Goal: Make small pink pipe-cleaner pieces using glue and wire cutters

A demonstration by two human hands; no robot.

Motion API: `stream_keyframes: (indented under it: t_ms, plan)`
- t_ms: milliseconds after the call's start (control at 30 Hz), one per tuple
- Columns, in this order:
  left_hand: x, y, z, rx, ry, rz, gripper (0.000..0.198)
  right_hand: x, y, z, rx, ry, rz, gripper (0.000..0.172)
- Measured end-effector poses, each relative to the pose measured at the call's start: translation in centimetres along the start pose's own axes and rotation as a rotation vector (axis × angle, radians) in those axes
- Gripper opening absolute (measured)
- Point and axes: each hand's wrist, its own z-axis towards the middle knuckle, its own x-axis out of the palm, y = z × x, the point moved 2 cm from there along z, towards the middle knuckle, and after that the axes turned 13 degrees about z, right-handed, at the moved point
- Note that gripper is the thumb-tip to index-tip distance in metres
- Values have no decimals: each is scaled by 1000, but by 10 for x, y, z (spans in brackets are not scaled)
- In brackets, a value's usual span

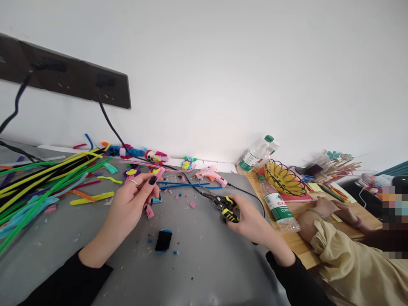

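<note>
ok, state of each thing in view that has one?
Left hand: closed, pinching
Pink strip: held in left hand
Right hand: closed, gripping
Pliers: held in right hand; jaws, can't tell
Glue gun: lying down; power, can't tell
Bottle by the wall: capped
Nearer bottle: capped, on its side
Wall sockets: cords plugged in
Black fuzzy piece: lying on table

Bright, soft light on the white wall (223, 76), pixelated patch (395, 223) at far right
</note>
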Motion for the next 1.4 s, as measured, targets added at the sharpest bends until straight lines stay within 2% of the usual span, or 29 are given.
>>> stream_keyframes:
  t_ms: [133, 333, 467, 567, 667, 800, 900, 1000, 1133, 1200, 1267, 1400]
  plan:
    - [-2, 0, 0, 2, -21, 3, 54, -5, -13, 26, -70, -5, 22, 53]
    - [-3, 1, 4, -5, -31, -5, 58, -14, -30, 71, -180, -97, 15, 57]
    - [-3, 1, 4, 7, -20, 0, 56, -16, -36, 85, -198, -126, 23, 57]
    - [-2, 0, 3, -5, -14, -1, 56, -17, -36, 81, -219, -132, 21, 57]
    - [-2, -2, 2, -20, -10, -14, 55, -21, -29, 64, -254, -117, -30, 56]
    - [-1, -4, 1, -34, -20, -24, 52, -20, -10, 35, -203, 37, -132, 53]
    - [-1, -3, 0, -33, -28, -27, 52, -10, 4, 20, -202, 95, -158, 50]
    - [-2, -3, 0, -20, -34, -14, 51, 2, 9, 13, -158, 53, -187, 51]
    - [-4, -3, 0, -16, -43, -13, 53, 8, 3, 10, -153, -8, -143, 45]
    - [-4, -4, 1, -11, -40, -11, 55, 5, 0, 17, -204, -32, -88, 33]
    - [-3, -4, 1, 0, -34, -4, 58, -1, -2, 34, -251, -110, -82, 17]
    - [-2, -4, 2, 6, -36, 0, 62, -6, -11, 88, -126, -283, -216, 11]
